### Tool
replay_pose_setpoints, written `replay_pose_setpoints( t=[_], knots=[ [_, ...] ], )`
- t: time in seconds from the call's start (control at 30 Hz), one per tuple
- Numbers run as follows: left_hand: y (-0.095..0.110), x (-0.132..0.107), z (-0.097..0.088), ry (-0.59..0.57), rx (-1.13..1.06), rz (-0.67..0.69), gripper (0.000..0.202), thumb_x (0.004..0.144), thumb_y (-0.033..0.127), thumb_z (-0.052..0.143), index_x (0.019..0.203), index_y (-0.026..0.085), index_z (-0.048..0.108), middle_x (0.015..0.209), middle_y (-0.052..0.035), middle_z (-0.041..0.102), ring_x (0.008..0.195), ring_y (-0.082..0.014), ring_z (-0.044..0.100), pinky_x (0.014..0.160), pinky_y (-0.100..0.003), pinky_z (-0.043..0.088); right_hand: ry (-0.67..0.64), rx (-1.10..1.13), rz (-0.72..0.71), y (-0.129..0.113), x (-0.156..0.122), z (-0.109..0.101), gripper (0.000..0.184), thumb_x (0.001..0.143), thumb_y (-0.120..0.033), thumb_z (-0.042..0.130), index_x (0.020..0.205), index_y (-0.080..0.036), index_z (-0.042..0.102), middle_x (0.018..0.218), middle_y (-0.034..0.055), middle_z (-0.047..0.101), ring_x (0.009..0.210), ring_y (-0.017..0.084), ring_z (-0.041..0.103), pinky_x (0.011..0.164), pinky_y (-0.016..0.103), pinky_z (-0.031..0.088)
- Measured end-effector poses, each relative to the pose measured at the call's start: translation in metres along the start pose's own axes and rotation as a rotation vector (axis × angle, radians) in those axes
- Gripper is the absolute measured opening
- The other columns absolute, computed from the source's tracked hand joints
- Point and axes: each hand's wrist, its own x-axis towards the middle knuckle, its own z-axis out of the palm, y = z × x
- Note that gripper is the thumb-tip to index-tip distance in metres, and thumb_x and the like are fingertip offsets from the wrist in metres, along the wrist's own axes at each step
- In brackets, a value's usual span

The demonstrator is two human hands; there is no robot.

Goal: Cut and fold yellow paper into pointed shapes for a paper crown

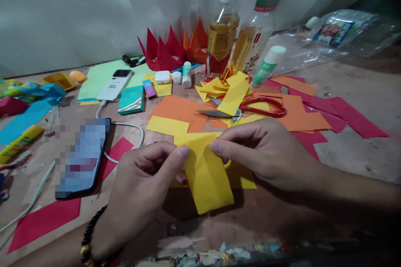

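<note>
My left hand and my right hand both pinch a piece of yellow paper just above the table, thumbs meeting at its folded upper edge. The paper hangs down between the hands with a diagonal fold near its top. Another yellow sheet lies flat under it. A beaded bracelet circles my left wrist.
Red-handled scissors lie behind the hands among orange paper and folded yellow pieces. A phone with a cable lies to the left. Two oil bottles, glue sticks, red folded paper points and a lying plastic bottle stand at the back.
</note>
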Motion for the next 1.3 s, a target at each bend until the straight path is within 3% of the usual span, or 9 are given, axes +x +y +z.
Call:
replay_pose_setpoints(
  t=[0.1,0.2,0.43,0.6,0.87,1.0,1.1,1.2,1.3],
  knots=[
    [-0.001,0.0,-0.001,0.027,0.008,0.0,0.028,0.096,0.038,0.075,0.072,0.023,0.082,0.073,0.002,0.079,0.065,-0.0116,0.07,0.058,-0.014,0.054,-0.026,-0.006,0.016,-0.001,-0.001,0.001,0.015,0.088,-0.032,0.083,0.074,-0.029,0.084,0.075,-0.0023,0.075,0.069,0.015,0.061,0.06,0.027,0.046],
    [-0.002,0.002,-0.001,0.066,0.039,0.015,0.033,0.095,0.034,0.075,0.065,0.022,0.077,0.066,0.0024,0.074,0.063,-0.0112,0.066,0.056,-0.014,0.051,-0.059,0.025,0.048,-0.002,-0.001,0.002,0.017,0.088,-0.035,0.084,0.072,-0.029,0.083,0.072,-0.0023,0.072,0.066,0.014,0.057,0.058,0.026,0.043],
    [-0.005,0.008,0.002,-0.105,0.0,-0.083,0.035,0.092,0.045,0.078,0.071,0.018,0.078,0.065,-0.0005,0.069,0.059,-0.0114,0.059,0.052,-0.017,0.045,0.004,-0.053,0.01,0.002,0.003,-0.001,0.025,0.091,-0.041,0.08,0.075,-0.022,0.079,0.077,0.0009,0.069,0.072,0.015,0.057,0.061,0.027,0.044],
    [-0.007,0.008,0.002,-0.003,0.073,-0.028,0.037,0.093,0.042,0.078,0.065,0.018,0.073,0.059,0.0024,0.063,0.055,-0.0088,0.052,0.049,-0.016,0.039,-0.175,-0.099,0.149,0.003,0.003,-0.001,0.031,0.091,-0.043,0.078,0.072,-0.02,0.07,0.071,-0.0028,0.058,0.067,0.012,0.048,0.057,0.024,0.037],
    [-0.009,0.01,-0.004,0.089,-0.027,-0.023,0.025,0.094,0.046,0.082,0.088,0.022,0.087,0.087,-0.0019,0.083,0.075,-0.0156,0.073,0.065,-0.02,0.058,-0.283,-0.188,0.133,0.0,0.002,0.001,0.035,0.095,-0.045,0.072,0.069,-0.02,0.07,0.069,-0.0015,0.057,0.065,0.013,0.046,0.055,0.025,0.037],
    [-0.013,0.011,-0.004,0.167,-0.136,-0.026,0.027,0.092,0.049,0.084,0.095,0.022,0.087,0.093,-0.0024,0.085,0.08,-0.0175,0.075,0.071,-0.023,0.061,-0.351,-0.26,0.161,0.0,0.003,0.001,0.044,0.094,-0.046,0.073,0.061,-0.019,0.061,0.062,-0.0042,0.047,0.058,0.01,0.038,0.05,0.025,0.029],
    [-0.015,0.011,-0.003,0.088,-0.22,-0.089,0.033,0.092,0.055,0.083,0.094,0.022,0.086,0.09,-0.0022,0.083,0.078,-0.018,0.074,0.07,-0.025,0.062,-0.333,-0.275,0.133,0.001,0.004,0.0,0.049,0.095,-0.046,0.073,0.058,-0.019,0.056,0.059,-0.0054,0.043,0.055,0.009,0.033,0.049,0.025,0.027],
    [-0.013,0.013,-0.005,0.018,-0.084,-0.071,0.036,0.093,0.053,0.082,0.08,0.019,0.084,0.078,-0.0017,0.079,0.069,-0.0142,0.07,0.063,-0.02,0.056,-0.309,-0.268,0.147,0.001,0.005,0.0,0.048,0.093,-0.047,0.077,0.058,-0.019,0.059,0.058,-0.0051,0.05,0.055,0.009,0.038,0.05,0.025,0.028],
    [-0.008,0.016,-0.007,0.094,-0.014,-0.022,0.034,0.095,0.048,0.08,0.077,0.02,0.083,0.074,-0.0001,0.078,0.066,-0.0118,0.067,0.058,-0.017,0.051,-0.38,-0.165,0.245,-0.002,0.003,0.0,0.036,0.095,-0.048,0.077,0.071,-0.02,0.075,0.067,-0.0006,0.069,0.061,0.012,0.057,0.056,0.024,0.041]
  ],
)
